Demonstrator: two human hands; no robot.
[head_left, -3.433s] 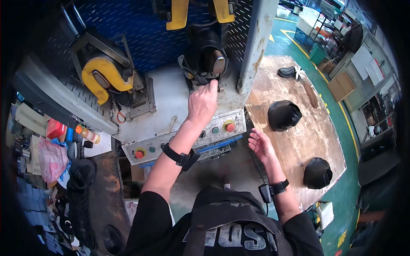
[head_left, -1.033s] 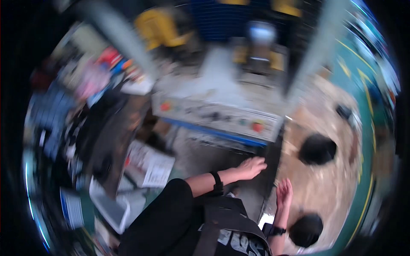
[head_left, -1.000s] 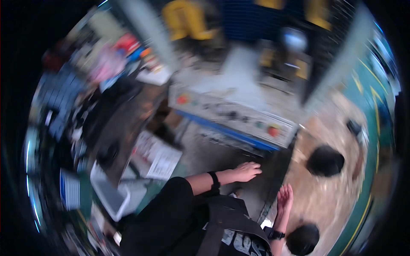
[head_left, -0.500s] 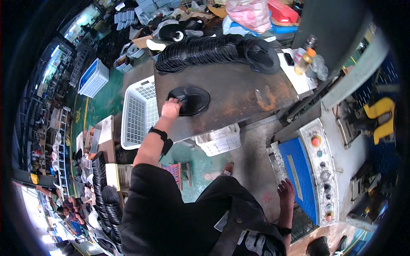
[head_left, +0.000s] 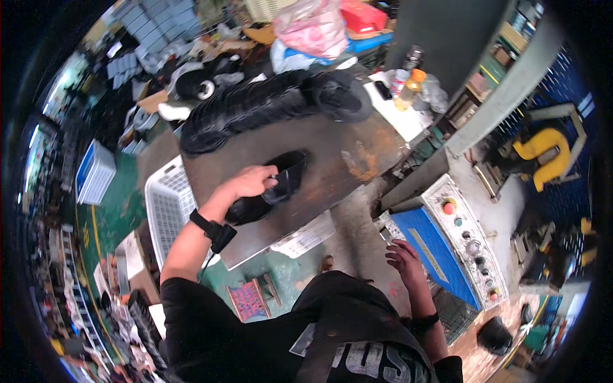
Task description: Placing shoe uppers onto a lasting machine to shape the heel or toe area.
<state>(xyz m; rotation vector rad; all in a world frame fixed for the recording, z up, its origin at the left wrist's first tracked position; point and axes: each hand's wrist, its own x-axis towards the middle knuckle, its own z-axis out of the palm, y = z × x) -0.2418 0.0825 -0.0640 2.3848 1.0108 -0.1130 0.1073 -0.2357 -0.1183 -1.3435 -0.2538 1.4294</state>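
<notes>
My left hand (head_left: 257,181) is closed on the middle of a long, black, shoe-like piece (head_left: 290,173) on the dark table (head_left: 325,153). Its exact kind is unclear, and my fingers hide part of it. Behind it, a long row of nested black oval pieces (head_left: 255,105) runs along the table's far side. Away to the right, my right hand (head_left: 403,258) holds nothing. Its fingers are apart and slightly bent, close to the blue panel (head_left: 434,255) of a machine with a button strip (head_left: 471,237).
A white basket (head_left: 167,204) stands at the table's left edge, another (head_left: 303,237) below its front. Bottles (head_left: 410,89) and a phone (head_left: 383,89) lie at the right corner. Bags (head_left: 313,29) and a red box (head_left: 363,16) are piled behind. A small stool (head_left: 250,300) stands on the floor.
The view has shifted, so the table appears lower and further left. The black piece has turned and come nearer under my left hand. My right hand has lifted slightly, fingers spread.
</notes>
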